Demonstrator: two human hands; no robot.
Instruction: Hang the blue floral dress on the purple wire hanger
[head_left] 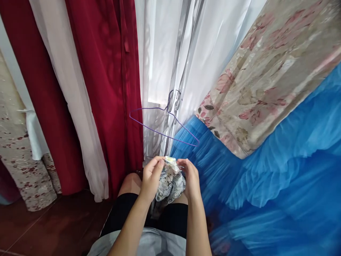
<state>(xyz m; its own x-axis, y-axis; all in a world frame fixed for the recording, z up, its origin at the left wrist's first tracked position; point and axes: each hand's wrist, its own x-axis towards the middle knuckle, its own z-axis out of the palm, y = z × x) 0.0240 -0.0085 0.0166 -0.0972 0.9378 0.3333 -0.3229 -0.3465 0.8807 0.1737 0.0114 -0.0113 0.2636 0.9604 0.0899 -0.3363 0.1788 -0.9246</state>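
Observation:
A bunched grey-and-white patterned garment hangs between my two hands, in front of my lap. My left hand pinches its top edge on the left, thumb and fingers pressed together. On the other side, my right hand grips the same edge with bent fingers. A pale label-like patch shows at the top of the cloth between the fingertips. Just beyond my hands, a purple wire hanger hangs with no garment on it.
Dark red curtains and a pale pink drape hang at left. White fabric hangs straight ahead. A floral cloth and blue ruffled tulle fill the right. Brown floor tiles show at lower left.

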